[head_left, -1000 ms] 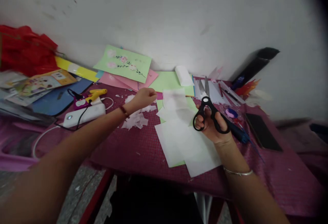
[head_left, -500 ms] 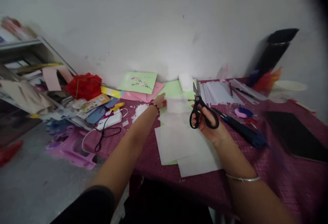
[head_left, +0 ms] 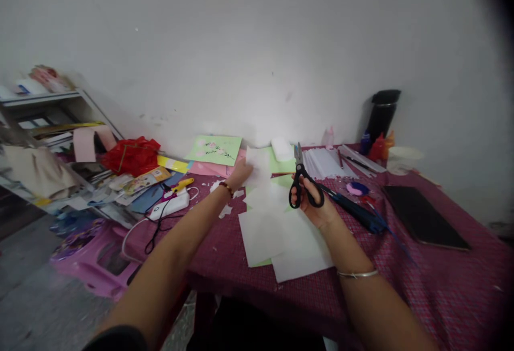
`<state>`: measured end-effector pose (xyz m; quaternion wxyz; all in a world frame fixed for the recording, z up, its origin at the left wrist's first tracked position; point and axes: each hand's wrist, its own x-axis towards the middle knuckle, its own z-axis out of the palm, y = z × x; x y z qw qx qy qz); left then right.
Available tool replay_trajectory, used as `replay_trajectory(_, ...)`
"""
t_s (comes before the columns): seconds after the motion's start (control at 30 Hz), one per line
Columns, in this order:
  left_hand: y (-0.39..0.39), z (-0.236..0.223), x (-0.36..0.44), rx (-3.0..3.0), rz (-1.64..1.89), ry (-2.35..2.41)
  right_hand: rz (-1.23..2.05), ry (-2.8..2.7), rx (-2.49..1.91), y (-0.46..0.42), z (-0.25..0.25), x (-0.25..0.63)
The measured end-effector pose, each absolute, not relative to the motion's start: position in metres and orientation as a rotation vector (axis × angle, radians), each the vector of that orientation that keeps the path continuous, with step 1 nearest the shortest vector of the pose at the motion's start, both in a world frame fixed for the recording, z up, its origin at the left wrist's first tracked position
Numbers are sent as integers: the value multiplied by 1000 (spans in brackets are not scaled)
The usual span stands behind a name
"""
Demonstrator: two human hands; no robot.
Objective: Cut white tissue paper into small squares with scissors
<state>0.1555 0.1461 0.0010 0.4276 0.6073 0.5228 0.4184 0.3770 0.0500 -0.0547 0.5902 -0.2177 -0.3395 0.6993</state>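
Note:
My left hand (head_left: 240, 172) pinches the left edge of a small thin white paper sheet (head_left: 260, 166), which is raised above the pile. Black-handled scissors (head_left: 299, 171) point upward in my right hand (head_left: 316, 205), with its fingers through the loops and the blades almost together. Larger white sheets (head_left: 263, 236) overlap on the table below, with green paper showing at their edges. White paper scraps (head_left: 225, 211) lie near my left wrist. Behind my left hand rests a green card (head_left: 212, 150) with painted pink flowers, on top of pink paper (head_left: 209, 169).
On the left are a yellow glue gun (head_left: 183, 185), a white power bank (head_left: 171, 204) with cables and a red bag (head_left: 132, 156). A blue-handled tool (head_left: 357, 214), a dark tablet-like slab (head_left: 421, 217) and white strips (head_left: 323, 164) lie right. A pink stool (head_left: 96, 257) stands on the floor.
My left hand has reached forward to the small white sheet, taken its edge and lifted it. The scissors stay in my right hand. The camera view has shifted, showing the shelf on the left.

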Motion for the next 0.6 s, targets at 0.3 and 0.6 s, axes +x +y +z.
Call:
replay_trajectory(0.3,59,64,98,1447,969,1197,1165,-1428,-853,46,-57,369)
replay_trajectory(0.6,-36,31,55,1643,541,1268,806,-2108,-1288,46,-74,370)
